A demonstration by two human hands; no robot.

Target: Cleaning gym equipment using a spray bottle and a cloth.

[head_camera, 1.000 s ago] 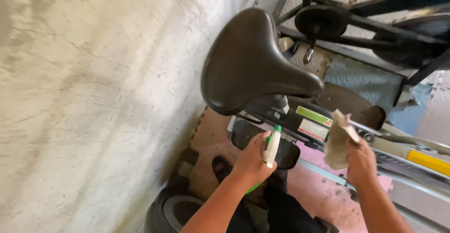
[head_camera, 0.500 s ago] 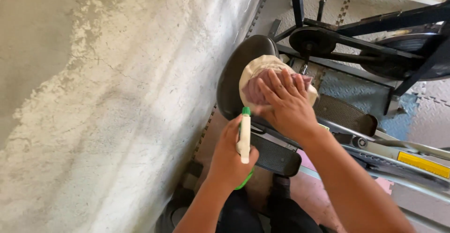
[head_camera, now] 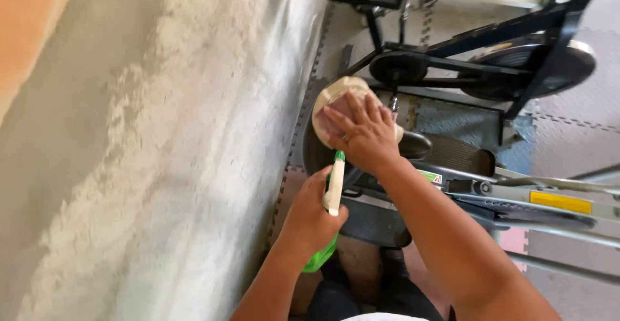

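My right hand (head_camera: 363, 134) presses a pale cloth (head_camera: 336, 98) flat onto the black saddle (head_camera: 413, 145) of an exercise bike, fingers spread over it. The cloth covers most of the saddle's wide end. Just below, my left hand (head_camera: 310, 217) grips a spray bottle (head_camera: 334, 185) with a white trigger head, a green nozzle tip and a green body (head_camera: 321, 259) showing under the palm. The nozzle points up towards the saddle, close to my right wrist.
A rough grey concrete wall (head_camera: 148, 166) fills the left half. The bike's black frame (head_camera: 491, 37), flywheel (head_camera: 542, 69) and grey bars (head_camera: 549, 198) spread to the right over grey floor mats (head_camera: 568, 146). My legs and dark shoes (head_camera: 387, 269) stand below the saddle.
My right hand went from holding the crumpled cloth off to the right to pressing it on the saddle, then slid it towards the saddle's far end. The view tilted upward.
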